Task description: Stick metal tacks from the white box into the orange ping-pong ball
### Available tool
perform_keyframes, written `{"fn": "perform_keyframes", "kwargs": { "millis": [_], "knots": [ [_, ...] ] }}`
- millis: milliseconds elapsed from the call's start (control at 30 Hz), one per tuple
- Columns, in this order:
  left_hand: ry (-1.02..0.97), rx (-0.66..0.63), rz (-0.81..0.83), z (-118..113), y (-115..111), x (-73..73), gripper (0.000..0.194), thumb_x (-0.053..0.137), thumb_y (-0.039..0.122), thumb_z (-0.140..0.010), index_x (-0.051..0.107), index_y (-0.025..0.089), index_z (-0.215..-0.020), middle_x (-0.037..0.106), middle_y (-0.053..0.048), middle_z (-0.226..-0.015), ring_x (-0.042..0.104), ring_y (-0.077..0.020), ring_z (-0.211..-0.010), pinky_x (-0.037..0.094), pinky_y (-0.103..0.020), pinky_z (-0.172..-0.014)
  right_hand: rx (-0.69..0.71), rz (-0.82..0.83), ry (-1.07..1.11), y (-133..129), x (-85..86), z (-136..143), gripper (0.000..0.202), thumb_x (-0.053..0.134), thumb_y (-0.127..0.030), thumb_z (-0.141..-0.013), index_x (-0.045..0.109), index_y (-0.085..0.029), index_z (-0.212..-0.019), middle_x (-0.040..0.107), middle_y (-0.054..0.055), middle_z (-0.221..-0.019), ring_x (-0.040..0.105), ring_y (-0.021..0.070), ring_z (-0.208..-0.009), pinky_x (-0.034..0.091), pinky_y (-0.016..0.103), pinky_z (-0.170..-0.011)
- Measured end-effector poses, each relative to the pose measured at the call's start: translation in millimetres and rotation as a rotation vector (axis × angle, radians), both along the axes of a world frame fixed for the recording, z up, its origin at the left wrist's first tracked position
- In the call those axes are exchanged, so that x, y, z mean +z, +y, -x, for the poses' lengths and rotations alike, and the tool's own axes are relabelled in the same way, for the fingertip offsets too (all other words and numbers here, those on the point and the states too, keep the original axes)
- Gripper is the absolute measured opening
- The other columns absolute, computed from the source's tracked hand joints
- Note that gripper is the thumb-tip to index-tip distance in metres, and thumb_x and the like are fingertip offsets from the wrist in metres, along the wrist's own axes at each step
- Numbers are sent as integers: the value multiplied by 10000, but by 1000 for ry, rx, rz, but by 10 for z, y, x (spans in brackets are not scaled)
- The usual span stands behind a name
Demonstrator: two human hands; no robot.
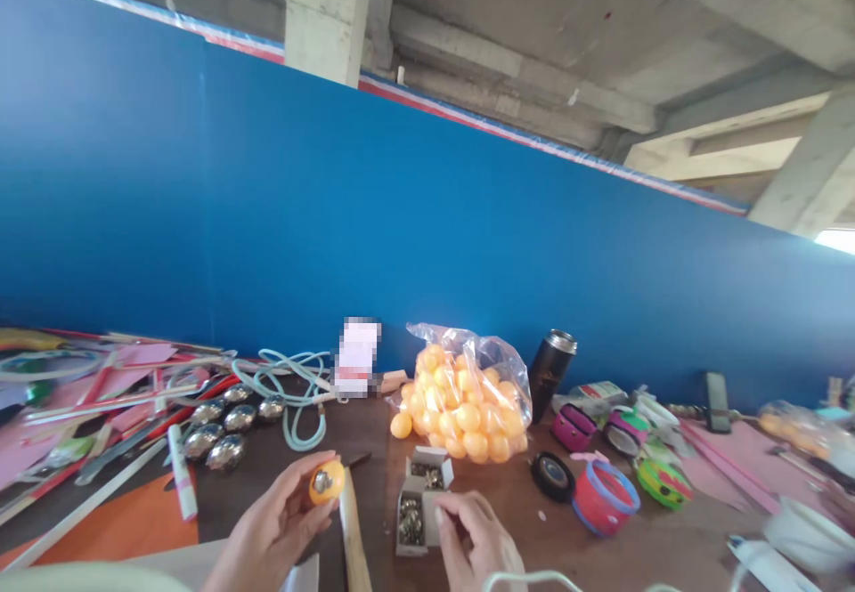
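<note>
Blue panelling [427, 245] spans the frame behind a brown table [380, 494]. At lower centre, the left hand [284, 514] grasps one orange ball [337, 478] bearing a silvery piece. Right of it, the right hand [479, 543] has thumb and forefinger together at two white box sections [403, 546] of small metal parts; whether it grips anything, I cannot tell. One wooden-handled tool [353, 530] lies between. Above sit one loose ball [401, 425], one bulging clear bag [498, 352] and one black bottle [549, 378]; six silver balls [225, 452] lie centre-left.
</note>
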State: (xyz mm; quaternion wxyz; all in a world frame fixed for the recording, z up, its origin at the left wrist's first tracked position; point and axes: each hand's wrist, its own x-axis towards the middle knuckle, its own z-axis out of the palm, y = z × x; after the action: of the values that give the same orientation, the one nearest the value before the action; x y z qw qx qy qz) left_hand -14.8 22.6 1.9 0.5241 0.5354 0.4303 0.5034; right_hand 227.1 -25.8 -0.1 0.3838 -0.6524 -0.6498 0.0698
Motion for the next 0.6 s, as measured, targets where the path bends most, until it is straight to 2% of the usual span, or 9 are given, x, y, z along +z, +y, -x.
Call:
{"fn": "perform_keyframes", "kwargs": {
  "millis": [100, 200, 333, 467, 600],
  "knots": [
    [40, -2, -21, 2, -35, 57, 507, 725, 488, -667, 615, 227, -1088, 712, -51, -1049, 675, -238, -935, 564, -267, -759, -26, 41, -16, 49, 38, -26, 194, 455, -351, -881, 646, -317, -894, 627, -22, -828, 619, 139, -730, 452, 231, -667],
    [65, 7, -72, -14, -56, 111, 473, 748, 453, -639, 648, 203, -1028, 720, -64, -1020, 672, -245, -960, 548, -268, -810, -26, 74, -146, 90, 81, 54, 162, 491, -283, -867, 649, -317, -852, 640, -20, -839, 608, 175, -832, 438, 262, -713],
    [110, 26, -102, -34, -77, 139, 413, 744, 410, -644, 655, 205, -991, 727, -51, -966, 673, -248, -944, 554, -277, -798, -2, 125, -336, 115, 205, 212, 186, 527, -203, -845, 657, -323, -788, 662, -38, -837, 583, 189, -855, 413, 265, -690],
    [199, 2, -131, -26, -69, 62, 344, 682, 359, -722, 631, 210, -1028, 704, -51, -1020, 663, -233, -953, 532, -285, -837, -23, 224, -408, 123, 299, 290, 191, 578, -156, -796, 675, -317, -761, 675, -43, -859, 601, 194, -876, 406, 260, -672],
    [312, -26, -190, -12, -39, -38, 312, 613, 332, -791, 584, 222, -1081, 659, -63, -1111, 634, -220, -1005, 491, -302, -896, -38, 294, -411, 136, 289, 295, 209, 560, -157, -799, 683, -326, -791, 664, -39, -912, 652, 173, -806, 391, 247, -621]
  ]
}}
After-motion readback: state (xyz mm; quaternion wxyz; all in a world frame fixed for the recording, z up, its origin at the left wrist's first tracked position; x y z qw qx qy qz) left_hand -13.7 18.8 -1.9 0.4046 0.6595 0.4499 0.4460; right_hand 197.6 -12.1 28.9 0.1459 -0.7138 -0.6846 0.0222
